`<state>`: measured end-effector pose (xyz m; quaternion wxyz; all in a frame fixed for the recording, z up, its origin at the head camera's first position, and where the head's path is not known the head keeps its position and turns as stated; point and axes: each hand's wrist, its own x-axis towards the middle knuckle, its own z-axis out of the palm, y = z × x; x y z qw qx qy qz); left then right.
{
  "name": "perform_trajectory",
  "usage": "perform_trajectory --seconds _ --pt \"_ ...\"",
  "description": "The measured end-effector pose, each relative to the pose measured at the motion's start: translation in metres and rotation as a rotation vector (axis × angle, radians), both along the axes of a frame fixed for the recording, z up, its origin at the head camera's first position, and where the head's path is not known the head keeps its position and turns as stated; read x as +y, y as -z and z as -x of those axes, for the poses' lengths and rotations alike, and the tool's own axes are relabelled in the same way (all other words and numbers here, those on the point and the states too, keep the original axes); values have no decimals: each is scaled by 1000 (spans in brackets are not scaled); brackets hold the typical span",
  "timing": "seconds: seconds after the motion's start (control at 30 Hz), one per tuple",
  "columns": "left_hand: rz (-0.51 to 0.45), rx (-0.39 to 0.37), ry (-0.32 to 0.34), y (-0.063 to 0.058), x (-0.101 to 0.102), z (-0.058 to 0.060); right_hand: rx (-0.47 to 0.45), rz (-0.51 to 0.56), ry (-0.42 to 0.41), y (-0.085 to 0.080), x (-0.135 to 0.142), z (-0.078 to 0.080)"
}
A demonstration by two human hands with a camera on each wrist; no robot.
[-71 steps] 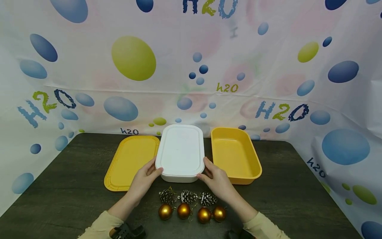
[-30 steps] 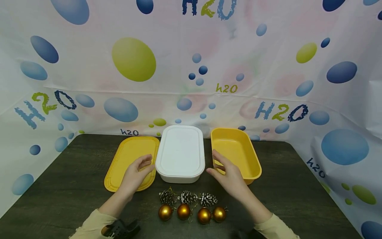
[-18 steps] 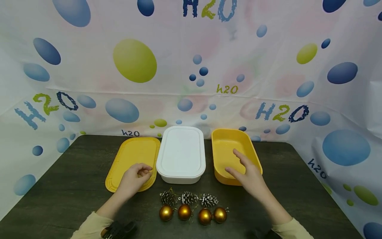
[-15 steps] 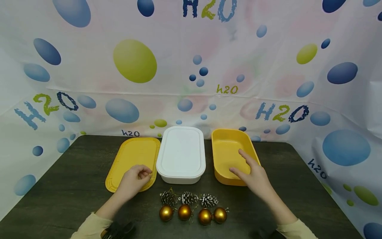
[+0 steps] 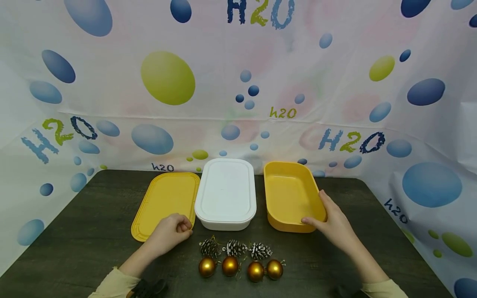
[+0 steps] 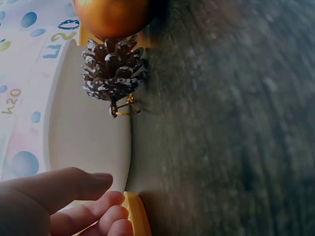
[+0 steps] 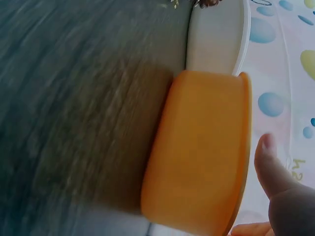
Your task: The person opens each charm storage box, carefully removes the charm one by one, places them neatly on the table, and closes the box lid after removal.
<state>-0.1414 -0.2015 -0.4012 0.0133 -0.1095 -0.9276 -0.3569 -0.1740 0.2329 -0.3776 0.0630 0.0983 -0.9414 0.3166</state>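
Observation:
A white lidded container (image 5: pixel 225 192) stands in the middle of the table. To its left lies a yellow lid (image 5: pixel 167 194), and my left hand (image 5: pixel 169 234) is over that lid's near right corner, fingers loosely curled and holding nothing visible. In the left wrist view, the thumb is apart from the fingers, which are close by the lid's edge (image 6: pixel 138 216). On the right stands a yellow container (image 5: pixel 290 194) without a lid. My right hand (image 5: pixel 335 223) is at its near right corner, fingers along the outer side. The right wrist view shows the thumb (image 7: pixel 270 162) raised off the rim.
In front of the white container, three frosted pine cones (image 5: pixel 235 248) lie in a row. Nearer still is a row of several golden Christmas balls (image 5: pixel 230 266). A patterned backdrop (image 5: pixel 238 124) rises behind the dark table (image 5: pixel 93 231).
Both hands have left the white container. My right hand has moved right, across the yellow container to its near right corner. My left hand has drawn back over the yellow lid, fingers curling.

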Motion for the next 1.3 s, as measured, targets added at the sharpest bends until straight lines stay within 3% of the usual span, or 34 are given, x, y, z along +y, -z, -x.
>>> perform_trajectory --seconds 0.23,0.53,0.87,1.3 --pt "1 0 22 4 0 1 -12 -10 -21 7 4 0" --pt "25 38 4 7 3 4 -133 27 5 13 7 -1" --pt "41 40 5 6 6 4 -101 78 28 24 8 -2" --pt "81 80 -233 -5 8 0 -66 92 17 26 8 -3"
